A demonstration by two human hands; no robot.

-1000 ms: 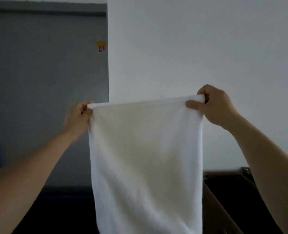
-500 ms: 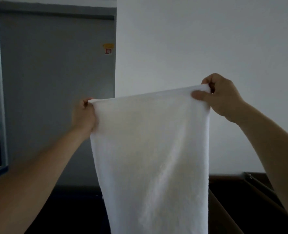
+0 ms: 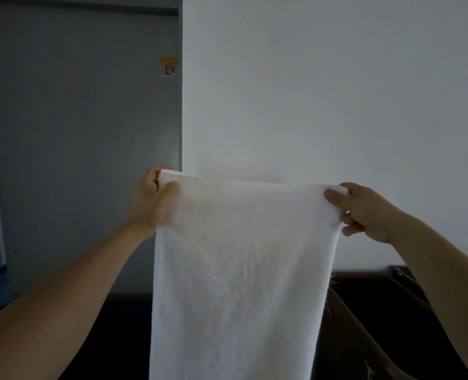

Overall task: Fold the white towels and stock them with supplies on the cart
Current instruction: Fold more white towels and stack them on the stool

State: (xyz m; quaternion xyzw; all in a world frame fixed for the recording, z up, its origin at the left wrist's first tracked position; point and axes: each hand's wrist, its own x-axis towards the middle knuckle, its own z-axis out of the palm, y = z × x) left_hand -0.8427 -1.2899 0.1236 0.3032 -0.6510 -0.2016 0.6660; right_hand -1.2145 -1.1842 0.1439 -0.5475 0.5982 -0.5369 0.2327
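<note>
both arms reach forward; left hand (image 3: 152,200) and right hand (image 3: 364,211) each pinch a top corner of the white towel (image 3: 238,270), which hangs flat between them.

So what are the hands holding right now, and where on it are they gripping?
A white towel, hanging lengthwise. The left hand pinches its top left corner and the right hand its top right corner, stretching the top edge between them.
</note>
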